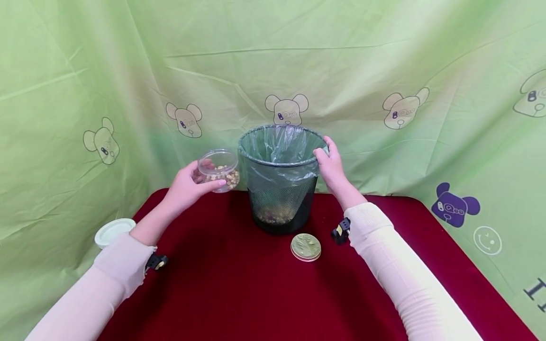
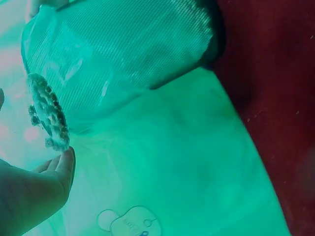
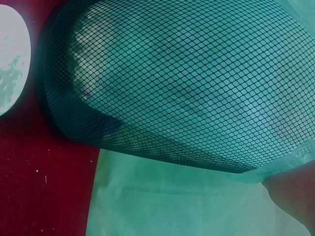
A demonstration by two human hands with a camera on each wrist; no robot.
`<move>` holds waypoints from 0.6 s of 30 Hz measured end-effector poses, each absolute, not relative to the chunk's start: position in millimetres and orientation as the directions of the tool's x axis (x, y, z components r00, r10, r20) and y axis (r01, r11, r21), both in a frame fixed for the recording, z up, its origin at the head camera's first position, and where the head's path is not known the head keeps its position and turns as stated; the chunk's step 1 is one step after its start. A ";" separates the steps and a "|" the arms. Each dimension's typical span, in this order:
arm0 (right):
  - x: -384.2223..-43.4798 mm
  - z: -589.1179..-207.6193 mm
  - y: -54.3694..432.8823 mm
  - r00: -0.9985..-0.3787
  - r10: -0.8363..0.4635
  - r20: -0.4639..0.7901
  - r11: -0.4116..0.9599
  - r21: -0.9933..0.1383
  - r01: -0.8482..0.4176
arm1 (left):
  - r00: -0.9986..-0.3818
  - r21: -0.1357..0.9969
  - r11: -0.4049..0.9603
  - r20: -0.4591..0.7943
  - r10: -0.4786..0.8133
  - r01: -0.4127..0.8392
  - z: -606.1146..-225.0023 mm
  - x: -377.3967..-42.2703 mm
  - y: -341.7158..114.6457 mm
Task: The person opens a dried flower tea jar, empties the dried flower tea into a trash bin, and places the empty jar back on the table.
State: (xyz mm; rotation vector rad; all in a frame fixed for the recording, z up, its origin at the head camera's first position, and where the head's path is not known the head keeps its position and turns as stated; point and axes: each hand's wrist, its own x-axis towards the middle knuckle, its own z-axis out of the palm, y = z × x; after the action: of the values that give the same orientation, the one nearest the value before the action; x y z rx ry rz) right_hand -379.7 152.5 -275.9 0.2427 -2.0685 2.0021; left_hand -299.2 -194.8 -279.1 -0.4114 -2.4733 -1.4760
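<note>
My left hand [image 1: 187,184] grips a clear plastic jar [image 1: 219,163] by its side, left of the bin. Small pale tan pieces [image 1: 230,179] lie in the jar, which is tilted slightly; in the left wrist view the pieces [image 2: 48,110] show as a clump beyond the fingers. A black mesh waste bin [image 1: 273,201], lined with a clear plastic bag [image 1: 277,147], stands at the back of the table. My right hand [image 1: 330,161] holds its rim at the right, thumb over the edge and the bag. Through the mesh, more small pieces [image 3: 91,54] show at the bottom.
A round gold-coloured lid [image 1: 305,246] lies on the dark red tablecloth [image 1: 239,284] in front of the bin. At the left, beside my forearm, is a round white lid or tub [image 1: 113,230]. Green printed curtain [image 1: 230,71] hangs close behind the table and on both sides.
</note>
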 end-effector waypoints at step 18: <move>-377.9 -275.7 150.4 -0.947 0.075 0.313 0.045 -0.950 -0.310 | -0.892 0.731 0.557 0.451 0.041 0.395 -222.6 -327.5 -180.6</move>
State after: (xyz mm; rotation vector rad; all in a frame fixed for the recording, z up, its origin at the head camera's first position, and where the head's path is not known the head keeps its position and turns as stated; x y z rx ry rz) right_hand -377.9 150.4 -275.7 0.2396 -2.0483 1.9820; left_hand -327.5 -180.6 -222.6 -0.3550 -2.4114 -1.2709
